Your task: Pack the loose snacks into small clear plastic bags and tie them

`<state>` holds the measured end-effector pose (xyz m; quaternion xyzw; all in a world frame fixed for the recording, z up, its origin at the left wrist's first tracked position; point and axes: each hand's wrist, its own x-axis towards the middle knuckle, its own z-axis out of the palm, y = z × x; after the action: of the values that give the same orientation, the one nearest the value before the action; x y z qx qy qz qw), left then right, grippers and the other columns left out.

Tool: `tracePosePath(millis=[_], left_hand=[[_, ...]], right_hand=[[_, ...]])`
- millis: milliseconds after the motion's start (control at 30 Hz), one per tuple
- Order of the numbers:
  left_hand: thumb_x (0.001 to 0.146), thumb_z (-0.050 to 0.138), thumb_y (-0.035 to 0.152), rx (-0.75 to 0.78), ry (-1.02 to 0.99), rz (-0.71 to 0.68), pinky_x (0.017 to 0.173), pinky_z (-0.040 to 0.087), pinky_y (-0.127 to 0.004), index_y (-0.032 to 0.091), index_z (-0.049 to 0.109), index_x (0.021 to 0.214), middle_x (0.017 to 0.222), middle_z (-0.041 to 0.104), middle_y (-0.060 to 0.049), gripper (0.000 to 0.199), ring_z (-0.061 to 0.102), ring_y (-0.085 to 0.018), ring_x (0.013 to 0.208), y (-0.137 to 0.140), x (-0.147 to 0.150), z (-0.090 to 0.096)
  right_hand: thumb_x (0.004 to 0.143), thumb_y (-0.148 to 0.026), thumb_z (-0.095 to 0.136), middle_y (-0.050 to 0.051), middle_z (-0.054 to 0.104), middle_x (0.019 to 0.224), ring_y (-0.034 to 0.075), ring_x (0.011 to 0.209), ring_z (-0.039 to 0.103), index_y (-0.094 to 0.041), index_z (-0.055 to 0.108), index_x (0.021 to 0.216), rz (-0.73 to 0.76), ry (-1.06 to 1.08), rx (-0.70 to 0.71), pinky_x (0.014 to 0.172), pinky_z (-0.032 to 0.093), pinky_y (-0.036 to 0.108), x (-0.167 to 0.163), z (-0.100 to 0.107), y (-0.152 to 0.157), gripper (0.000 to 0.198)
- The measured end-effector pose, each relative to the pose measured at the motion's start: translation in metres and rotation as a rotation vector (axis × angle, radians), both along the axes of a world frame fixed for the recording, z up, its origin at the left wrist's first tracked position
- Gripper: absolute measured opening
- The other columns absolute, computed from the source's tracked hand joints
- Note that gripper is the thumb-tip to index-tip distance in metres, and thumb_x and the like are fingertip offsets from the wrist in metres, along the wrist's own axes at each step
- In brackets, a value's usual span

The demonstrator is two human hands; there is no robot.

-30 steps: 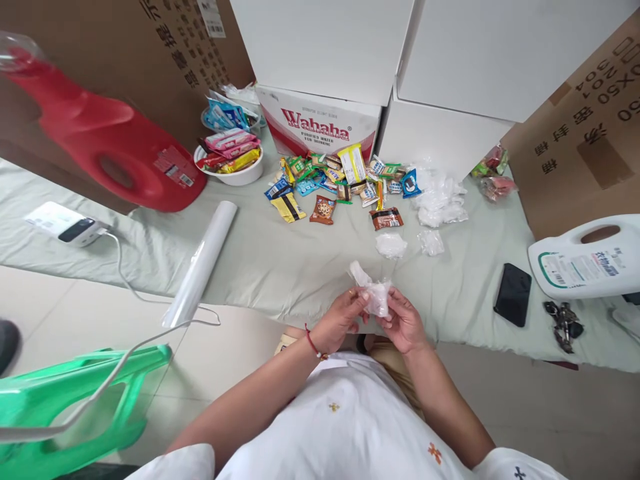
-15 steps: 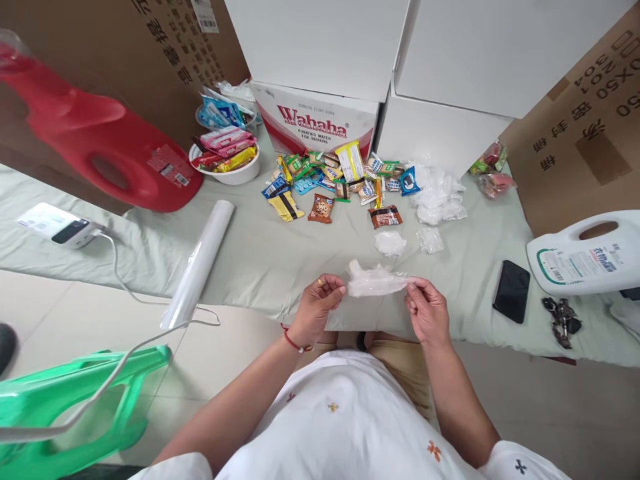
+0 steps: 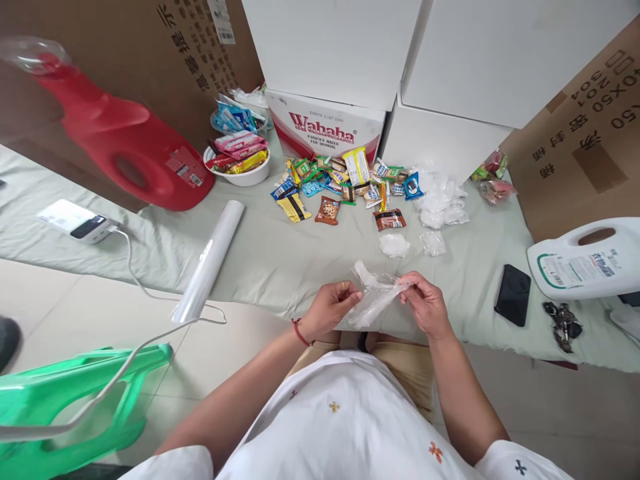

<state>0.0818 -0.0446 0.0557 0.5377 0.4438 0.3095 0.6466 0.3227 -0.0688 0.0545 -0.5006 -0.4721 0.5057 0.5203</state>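
Note:
A crumpled clear plastic bag (image 3: 373, 300) hangs between my two hands near the front edge of the cloth-covered surface. My left hand (image 3: 334, 305) pinches its left side between thumb and fingers. At the upper right corner, my right hand (image 3: 424, 303) grips the film. Just beyond lie two small folded clear plastic bundles, one on the left (image 3: 394, 245) and one on the right (image 3: 433, 243). Behind them is a heap of similar clear plastic (image 3: 443, 200). Wrapped snacks (image 3: 345, 179) are piled to its left, with a brown cookie packet (image 3: 328, 210) in front.
At left stand a red jug (image 3: 135, 147), a white bowl of packets (image 3: 250, 176) and a plastic film roll (image 3: 210, 260). A phone (image 3: 513, 295), keys (image 3: 563, 325) and a white detergent bottle (image 3: 585, 257) lie right. White boxes (image 3: 450, 133) rise behind. A cable (image 3: 131, 267) trails beside a green stool (image 3: 85, 380).
The plastic bag has gone from stretched level to slanting and more spread, its lower part hanging nearer me. My hands have drawn closer together. The view has shifted slightly.

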Motion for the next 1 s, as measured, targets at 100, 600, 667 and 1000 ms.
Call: tracePosePath(millis=[100, 600, 667, 1000], left_hand=[[0.085, 0.065, 0.062, 0.041, 0.008, 0.183, 0.057, 0.028, -0.026, 0.02, 0.054, 0.071, 0.061, 0.043, 0.004, 0.046, 0.034, -0.011, 0.059, -0.007, 0.006, -0.002], [0.085, 0.072, 0.057, 0.057, -0.097, 0.447, 0.066, 0.037, -0.026, 0.019, 0.06, 0.077, 0.073, 0.051, 0.002, 0.04, 0.043, -0.012, 0.069, -0.007, -0.03, -0.019], [0.081, 0.078, 0.052, 0.006, -0.179, 0.407, 0.074, 0.043, -0.026, 0.018, 0.063, 0.073, 0.091, 0.061, -0.003, 0.038, 0.053, -0.015, 0.083, -0.008, -0.036, -0.021], [0.075, 0.085, 0.046, -0.197, -0.434, 0.583, 0.078, 0.055, -0.027, 0.02, 0.06, 0.082, 0.11, 0.072, -0.003, 0.037, 0.068, -0.014, 0.087, -0.009, -0.064, -0.032]], right_hand=[[0.081, -0.05, 0.08, 0.002, 0.066, 0.096, 0.016, 0.079, 0.058, -0.029, 0.075, 0.104, -0.122, 0.084, -0.054, 0.073, 0.051, 0.03, -0.005, -0.007, 0.001, 0.031], [0.068, -0.047, 0.088, -0.003, 0.061, 0.072, 0.008, 0.058, 0.048, -0.019, 0.07, 0.088, -0.356, 0.206, -0.235, 0.051, 0.04, 0.02, -0.02, -0.022, -0.003, 0.039], [0.074, -0.046, 0.086, -0.003, 0.061, 0.073, 0.008, 0.059, 0.048, -0.02, 0.07, 0.09, -0.283, 0.174, -0.211, 0.052, 0.04, 0.021, -0.015, -0.02, -0.003, 0.034], [0.082, -0.05, 0.074, -0.003, 0.057, 0.072, 0.011, 0.058, 0.046, -0.021, 0.066, 0.092, -0.314, -0.107, -0.145, 0.053, 0.039, 0.024, 0.019, -0.025, -0.004, 0.033]])
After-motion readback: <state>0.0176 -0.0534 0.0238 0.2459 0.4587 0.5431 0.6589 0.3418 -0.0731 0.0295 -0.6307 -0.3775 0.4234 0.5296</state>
